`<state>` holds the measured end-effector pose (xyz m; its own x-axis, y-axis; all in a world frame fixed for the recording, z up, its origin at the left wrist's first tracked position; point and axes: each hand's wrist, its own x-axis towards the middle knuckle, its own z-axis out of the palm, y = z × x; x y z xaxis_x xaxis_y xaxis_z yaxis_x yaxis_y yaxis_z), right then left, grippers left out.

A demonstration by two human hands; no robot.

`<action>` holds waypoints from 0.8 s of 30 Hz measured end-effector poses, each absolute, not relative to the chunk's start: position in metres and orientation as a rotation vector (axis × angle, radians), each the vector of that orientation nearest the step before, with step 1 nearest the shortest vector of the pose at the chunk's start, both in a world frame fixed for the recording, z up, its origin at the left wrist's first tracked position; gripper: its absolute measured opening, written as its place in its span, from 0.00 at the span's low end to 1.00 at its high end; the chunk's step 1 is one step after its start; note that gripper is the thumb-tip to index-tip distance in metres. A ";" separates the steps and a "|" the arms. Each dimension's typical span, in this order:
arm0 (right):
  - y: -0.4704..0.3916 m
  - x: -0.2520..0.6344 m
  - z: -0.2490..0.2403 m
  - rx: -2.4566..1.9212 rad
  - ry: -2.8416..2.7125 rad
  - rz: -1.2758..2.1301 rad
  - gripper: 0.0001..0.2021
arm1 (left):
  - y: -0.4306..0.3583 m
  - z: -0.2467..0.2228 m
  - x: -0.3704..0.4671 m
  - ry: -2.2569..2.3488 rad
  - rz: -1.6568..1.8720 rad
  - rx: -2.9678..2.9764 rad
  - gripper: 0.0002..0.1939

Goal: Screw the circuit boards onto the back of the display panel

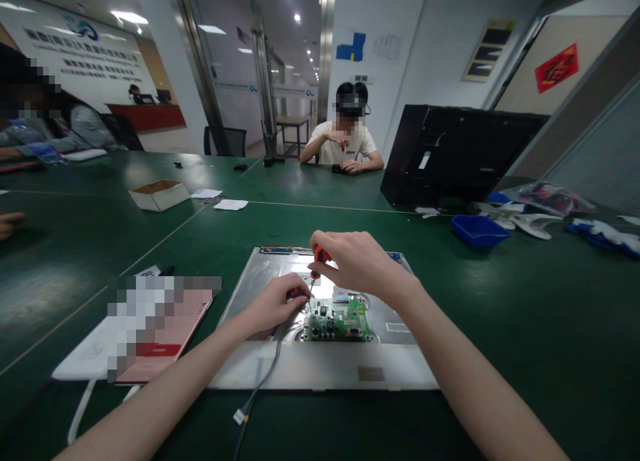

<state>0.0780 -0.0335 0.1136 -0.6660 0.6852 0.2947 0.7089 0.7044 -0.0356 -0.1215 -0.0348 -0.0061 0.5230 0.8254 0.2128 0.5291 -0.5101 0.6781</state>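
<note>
A green circuit board (337,319) lies on the silvery back of a flat display panel (400,367). My right hand (353,261) is closed around the red and black handle of a screwdriver (315,274), whose thin shaft points down at the board's upper left corner. Close beside that tip, my left hand (280,302) has its thumb and fingers pinched together; whatever is between them is too small to make out. A grey cable (273,367) with a white connector runs from beneath my left hand over the panel's front edge.
Left of the panel lie a pink folder (167,344) and a white device (83,354). Farther off are an open white box (160,195), a black monitor housing (460,154) and a blue tray (480,230). Across the green table (550,327) sits a person (345,134) with a tool.
</note>
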 end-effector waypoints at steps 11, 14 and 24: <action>-0.037 0.080 0.116 -1.050 -2.647 0.028 0.09 | -0.034 -0.007 -0.121 1.087 0.722 2.216 0.04; -0.036 0.078 0.115 -1.061 -2.633 -0.049 0.08 | -0.034 -0.005 -0.121 1.108 0.707 2.211 0.04; -0.040 0.081 0.117 -1.007 -2.669 0.068 0.09 | -0.034 -0.008 -0.121 1.092 0.715 2.216 0.03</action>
<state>0.0815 -0.0397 0.1168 -0.7147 0.6534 0.2494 0.6399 0.7549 -0.1441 -0.1213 -0.0335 -0.0080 0.5256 0.8238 0.2123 0.5241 -0.5102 0.6819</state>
